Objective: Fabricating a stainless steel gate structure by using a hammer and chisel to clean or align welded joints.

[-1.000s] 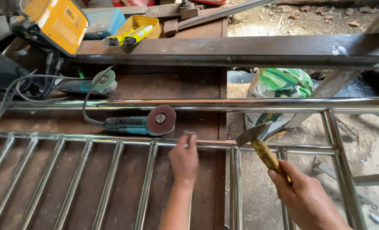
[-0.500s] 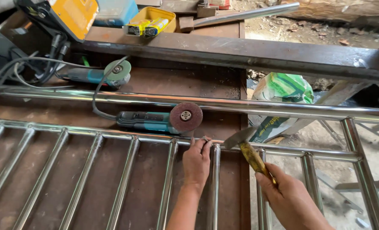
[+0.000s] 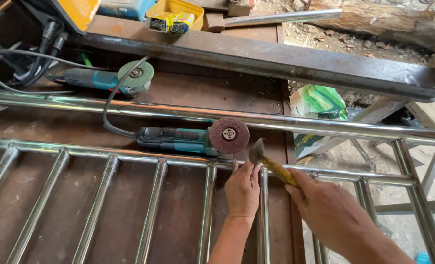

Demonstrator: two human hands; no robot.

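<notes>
Two hands working: left hand (image 3: 243, 189) pressing flat, fingers together, on upright bar (image 3: 263, 215); right hand (image 3: 325, 205) gripping chipping hammer (image 3: 268, 162), head hovering just beyond left fingertips, handle slanting near-right.

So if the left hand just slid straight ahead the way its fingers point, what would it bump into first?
Most likely the shiny cross rail of the steel grille, right at the left hand's fingertips. Just past that lies the teal angle grinder with its reddish disc. Depth is hard to judge, so the hand might pass over the rail.
</notes>
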